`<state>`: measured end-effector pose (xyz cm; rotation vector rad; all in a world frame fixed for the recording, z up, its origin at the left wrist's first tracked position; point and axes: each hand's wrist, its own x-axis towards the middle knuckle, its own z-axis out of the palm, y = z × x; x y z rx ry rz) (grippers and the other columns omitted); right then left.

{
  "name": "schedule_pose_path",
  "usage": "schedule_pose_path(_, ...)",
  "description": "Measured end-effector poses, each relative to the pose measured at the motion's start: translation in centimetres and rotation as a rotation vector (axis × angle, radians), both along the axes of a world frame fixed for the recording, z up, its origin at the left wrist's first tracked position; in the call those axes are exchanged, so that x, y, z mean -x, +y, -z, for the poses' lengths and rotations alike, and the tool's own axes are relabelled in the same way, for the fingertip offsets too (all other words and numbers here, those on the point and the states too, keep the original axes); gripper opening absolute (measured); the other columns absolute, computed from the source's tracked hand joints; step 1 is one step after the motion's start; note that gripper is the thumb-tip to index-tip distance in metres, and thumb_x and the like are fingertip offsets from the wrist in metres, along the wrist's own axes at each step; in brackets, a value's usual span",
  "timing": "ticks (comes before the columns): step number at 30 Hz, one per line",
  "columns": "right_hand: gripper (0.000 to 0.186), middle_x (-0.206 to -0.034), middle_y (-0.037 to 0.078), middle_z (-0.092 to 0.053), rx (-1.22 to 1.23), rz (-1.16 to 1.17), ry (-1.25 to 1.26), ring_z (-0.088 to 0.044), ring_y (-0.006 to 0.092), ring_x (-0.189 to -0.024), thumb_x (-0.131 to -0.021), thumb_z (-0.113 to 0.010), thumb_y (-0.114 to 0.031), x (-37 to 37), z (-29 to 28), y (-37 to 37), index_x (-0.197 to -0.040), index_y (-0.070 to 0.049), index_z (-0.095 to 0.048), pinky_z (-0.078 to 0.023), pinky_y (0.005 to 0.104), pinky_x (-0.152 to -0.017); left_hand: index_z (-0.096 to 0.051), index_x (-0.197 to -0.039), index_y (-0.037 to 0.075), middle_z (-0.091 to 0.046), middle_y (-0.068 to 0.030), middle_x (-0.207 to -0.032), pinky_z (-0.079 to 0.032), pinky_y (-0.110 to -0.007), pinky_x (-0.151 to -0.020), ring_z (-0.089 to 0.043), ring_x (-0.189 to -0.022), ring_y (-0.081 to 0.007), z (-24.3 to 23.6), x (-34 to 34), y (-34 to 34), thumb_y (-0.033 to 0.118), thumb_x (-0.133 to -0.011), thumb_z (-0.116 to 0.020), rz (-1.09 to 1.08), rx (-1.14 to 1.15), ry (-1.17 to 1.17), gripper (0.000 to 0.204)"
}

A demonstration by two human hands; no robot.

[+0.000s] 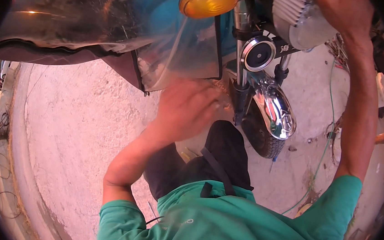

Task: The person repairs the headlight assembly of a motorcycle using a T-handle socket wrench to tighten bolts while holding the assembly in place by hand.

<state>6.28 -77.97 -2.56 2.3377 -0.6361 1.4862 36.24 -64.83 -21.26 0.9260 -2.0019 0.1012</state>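
Note:
A three-wheeler or motorcycle front stands before me, with a chrome fork (241, 21), a round black horn with a silver rim (258, 54), a chrome mudguard (275, 106) and a front wheel (263, 140). Just below the clear plastic sheet (179, 57) with dark edging, my left hand (191, 106) is smeared by motion; its grip cannot be made out. My right hand (347, 14) reaches up at the top right, against the ribbed silver lamp housing (296, 19). Its fingers are hidden or cut off by the frame. An amber indicator lamp (209, 0) sits beside the fork.
Pale concrete ground (74, 109) spreads below the vehicle. A thin green hose or cable (326, 145) runs along it on my right. Dark loops of cable (0, 123) lie along the left edge. Assorted items (339, 50) are heaped at the far right.

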Motion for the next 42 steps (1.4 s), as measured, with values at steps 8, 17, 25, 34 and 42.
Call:
schedule_pose_path(8,0.022,-0.098,0.015,-0.069,-0.071,-0.123,-0.018,-0.064,0.0257,-0.091,-0.087,-0.062,-0.017,-7.6,12.9,-3.7,-0.097,0.002,-0.071,-0.051,0.0367,-0.08,-0.078,-0.109,0.006,-0.078,-0.0184,-0.106,-0.059,-0.045,-0.092,-0.076,-0.104,-0.0348,37.1,-10.6,-6.0,0.026,-0.09,-0.073,-0.374,-1.127,0.248,0.028)
schedule_pose_path(17,0.018,-0.094,0.016,-0.072,0.166,0.066,0.273,-0.068,0.0314,-0.085,-0.079,-0.066,-0.013,-7.5,6.6,-5.9,-0.091,-0.002,-0.073,-0.054,0.0398,-0.078,-0.059,-0.143,0.015,-0.068,-0.0183,-0.135,-0.056,-0.051,-0.102,-0.068,-0.126,-0.0352,57.3,-3.8,-2.7,0.036,-0.102,-0.057,-0.624,-1.505,-0.285,0.046)
schedule_pose_path(25,0.016,-0.096,0.013,-0.075,0.382,0.145,0.231,-0.071,0.0293,-0.088,-0.082,-0.067,-0.014,-5.2,-3.7,-3.4,-0.092,-0.004,-0.075,-0.056,0.0379,-0.081,-0.062,-0.122,0.01,-0.072,-0.0221,-0.119,-0.058,-0.056,-0.09,-0.072,-0.107,-0.0443,48.5,-4.8,-4.5,0.028,-0.098,-0.061,-0.639,-1.252,-0.056,0.03)
schedule_pose_path(34,0.013,-0.097,0.007,-0.077,0.425,0.142,0.167,-0.072,0.0273,-0.088,-0.081,-0.071,-0.015,-6.0,-4.0,-3.5,-0.091,-0.008,-0.077,-0.057,0.0368,-0.078,-0.067,-0.098,0.006,-0.074,-0.0188,-0.09,-0.056,-0.051,-0.077,-0.072,-0.086,-0.0409,31.0,-9.8,-4.1,0.027,-0.091,-0.075,-0.511,-0.85,0.284,0.024)
schedule_pose_path(42,0.012,-0.095,0.003,-0.076,0.431,0.148,0.108,-0.072,0.0239,-0.085,-0.077,-0.072,-0.016,-6.5,-4.2,-2.7,-0.087,-0.012,-0.077,-0.056,0.0363,-0.073,-0.074,-0.107,0.003,-0.076,-0.0101,-0.09,-0.057,-0.036,-0.077,-0.072,-0.082,-0.0217,15.9,-14.5,0.4,0.02,-0.095,-0.076,-0.308,-0.857,0.481,0.021)
